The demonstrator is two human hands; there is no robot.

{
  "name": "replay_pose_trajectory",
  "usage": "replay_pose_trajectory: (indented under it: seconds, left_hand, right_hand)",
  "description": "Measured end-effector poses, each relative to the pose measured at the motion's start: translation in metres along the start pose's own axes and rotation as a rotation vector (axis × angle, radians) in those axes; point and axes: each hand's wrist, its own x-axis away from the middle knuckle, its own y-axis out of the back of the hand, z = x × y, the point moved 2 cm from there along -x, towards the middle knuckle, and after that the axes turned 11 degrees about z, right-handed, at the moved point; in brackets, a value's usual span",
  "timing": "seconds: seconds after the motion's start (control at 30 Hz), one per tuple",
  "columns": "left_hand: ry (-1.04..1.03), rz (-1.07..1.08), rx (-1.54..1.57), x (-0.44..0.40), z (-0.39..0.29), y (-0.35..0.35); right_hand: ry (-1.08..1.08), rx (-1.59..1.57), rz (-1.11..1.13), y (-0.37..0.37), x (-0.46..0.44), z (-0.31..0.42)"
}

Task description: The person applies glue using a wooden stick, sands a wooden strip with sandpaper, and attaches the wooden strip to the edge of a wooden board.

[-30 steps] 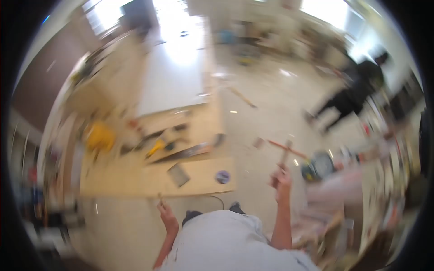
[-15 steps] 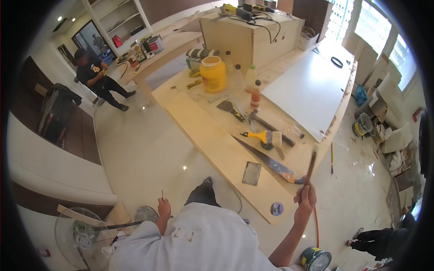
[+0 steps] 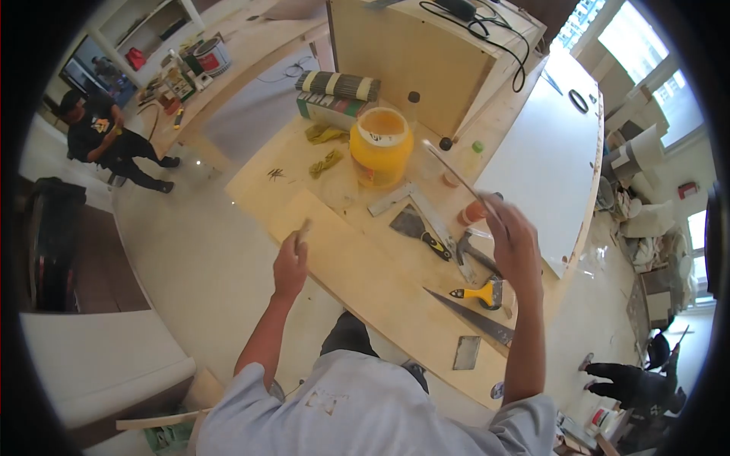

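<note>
Gripping a thin strip [image 3: 454,169] in the right hand [image 3: 518,247] at half past one, bending a closed hold around its near end and pointing it toward half past ten. Gripping a short stub [image 3: 305,228] in the left hand [image 3: 290,267] at eleven, also in a closed hold, leaving its kind impossible to tell. Putting neither item to visible use, thus seemingly standing between steps and giving no sure measure of work finished or remaining. Facing a plywood board [image 3: 365,281] at twelve, then a grey plate [image 3: 466,353] at half past two, a saw [image 3: 468,313] and yellow-handled brush [image 3: 477,294] at two, a hammer [image 3: 477,254] at one, a scraper [image 3: 420,232] at half past twelve and a yellow tub [image 3: 380,158] at twelve. Looking farther out onto a wooden box [image 3: 403,68] at twelve, a white sheet [image 3: 544,159] at one, people at half past ten [image 3: 106,137] and three, and bright windows [image 3: 635,34] beyond one.
</note>
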Motion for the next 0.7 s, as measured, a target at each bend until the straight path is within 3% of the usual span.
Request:
replay_pose_trajectory:
  seconds: [0.1,0.2,0.3,0.5,0.6,0.7]
  left_hand:
    - [-0.119,0.206,-0.038,-0.034,-0.010,-0.020]
    - [-0.026,0.297,-0.065,-0.043,-0.004,-0.040]
    - [-0.066,0.201,-0.217,-0.038,0.008,-0.058]
    - [-0.127,0.096,-0.291,-0.034,0.009,-0.067]
    - [-0.125,0.070,-0.278,-0.033,0.011,-0.067]
    - [-0.133,0.063,-0.260,-0.031,0.014,-0.069]
  right_hand:
    - [-0.116,0.182,0.185,-0.007,-0.082,0.026]
    - [-0.021,0.395,0.238,-0.021,-0.140,0.031]
    - [-0.048,0.558,0.348,-0.029,-0.188,0.039]
    - [0.182,0.809,0.419,-0.069,-0.245,0.042]
    - [0.284,1.090,0.463,-0.093,-0.264,0.050]
    - [0.332,1.276,0.615,-0.115,-0.274,0.073]
